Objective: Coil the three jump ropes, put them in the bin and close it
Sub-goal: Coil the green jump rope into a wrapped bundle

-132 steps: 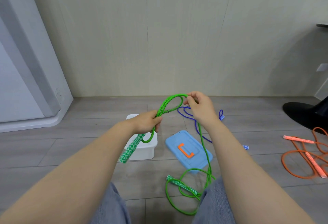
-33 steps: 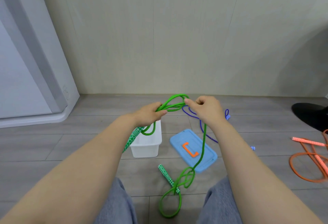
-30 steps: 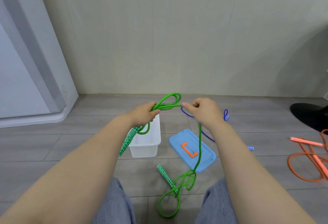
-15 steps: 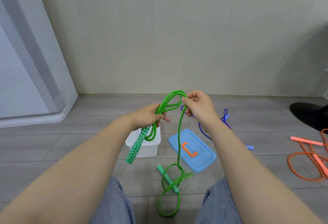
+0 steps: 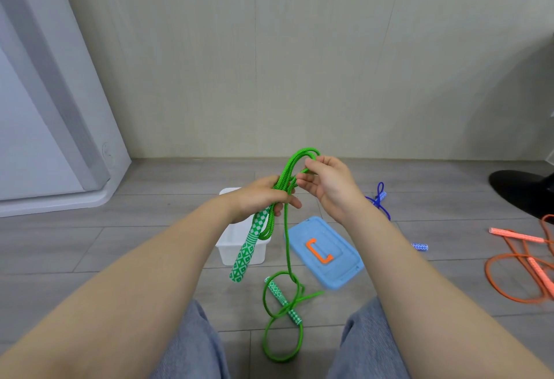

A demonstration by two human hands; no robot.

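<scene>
My left hand grips a bundle of loops of the green jump rope, with one patterned handle hanging below it. My right hand pinches the top of the loops beside the left hand. The rest of the green rope trails down to the floor, where its other handle lies among loose loops. The white bin stands open under my left wrist. Its blue lid with an orange latch lies flat to the right. The blue rope and the orange rope lie uncoiled on the floor.
I sit on a grey plank floor facing a beige wall. A white appliance stands at the left. A black round base rests at the far right. My knees in grey trousers frame the bottom of the view.
Another loop of green rope has been gathered into my left hand. The slack on the floor has shortened. My right hand stays at the top of the loops.
</scene>
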